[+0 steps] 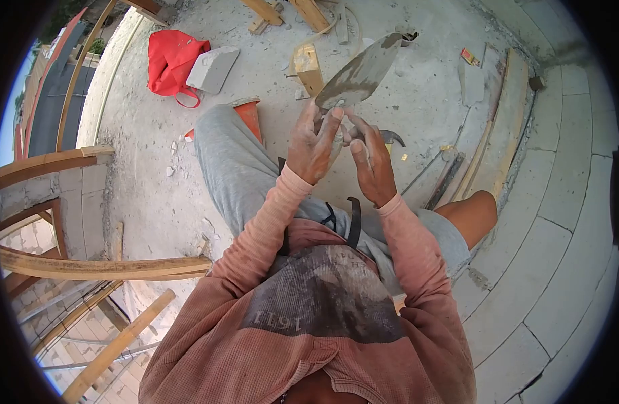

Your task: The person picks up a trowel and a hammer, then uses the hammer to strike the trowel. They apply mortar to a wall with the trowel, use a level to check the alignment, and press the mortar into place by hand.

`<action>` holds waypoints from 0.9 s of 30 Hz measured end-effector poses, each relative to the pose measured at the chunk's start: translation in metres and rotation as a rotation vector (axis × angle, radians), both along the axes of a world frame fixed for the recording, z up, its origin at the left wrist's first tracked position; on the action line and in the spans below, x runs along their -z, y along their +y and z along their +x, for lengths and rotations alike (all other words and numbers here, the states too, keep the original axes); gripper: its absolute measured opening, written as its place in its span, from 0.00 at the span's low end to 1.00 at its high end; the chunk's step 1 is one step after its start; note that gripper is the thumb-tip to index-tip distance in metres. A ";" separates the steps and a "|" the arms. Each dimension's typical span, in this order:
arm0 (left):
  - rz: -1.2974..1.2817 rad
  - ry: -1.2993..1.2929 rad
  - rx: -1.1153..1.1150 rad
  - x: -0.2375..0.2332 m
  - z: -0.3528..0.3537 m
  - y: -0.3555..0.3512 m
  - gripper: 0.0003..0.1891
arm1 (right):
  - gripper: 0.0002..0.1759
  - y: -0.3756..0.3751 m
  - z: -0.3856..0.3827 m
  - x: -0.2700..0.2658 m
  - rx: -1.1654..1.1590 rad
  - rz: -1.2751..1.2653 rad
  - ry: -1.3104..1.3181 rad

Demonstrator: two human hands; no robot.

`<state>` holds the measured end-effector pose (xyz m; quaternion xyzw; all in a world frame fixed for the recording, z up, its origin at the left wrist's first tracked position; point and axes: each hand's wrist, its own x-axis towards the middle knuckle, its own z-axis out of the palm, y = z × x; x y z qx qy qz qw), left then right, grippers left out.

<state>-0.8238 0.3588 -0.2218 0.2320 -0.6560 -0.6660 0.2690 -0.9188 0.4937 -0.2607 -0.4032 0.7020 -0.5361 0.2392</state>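
A pointed masonry trowel point(362, 73) is raised in front of me, its blade smeared with wet grey mortar and its tip toward the upper right. My left hand point(312, 147) is closed around it near the blade's base, thumb up against the metal; the handle is mostly hidden. Close beside it, my right hand point(373, 165) has its fingers bent inward, with the fingertips at the left thumb and the trowel's base. Whatever those fingertips pinch is too small to make out. Both hands are coated with pale dust. Behind the right hand a claw hammer point(394, 139) shows its curved head.
On the dusty concrete floor lie a red bag point(171, 60), a pale block piece point(214, 69) and an orange container point(247, 120) by my left knee. Long timber boards point(508, 128) run along the block wall point(558, 195) at right. Wooden beams point(107, 264) cross an opening at left.
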 end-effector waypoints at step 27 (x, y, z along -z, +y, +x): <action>-0.444 -0.740 0.609 -0.013 0.039 -0.024 0.23 | 0.35 0.010 -0.047 0.002 -0.015 -0.444 -1.282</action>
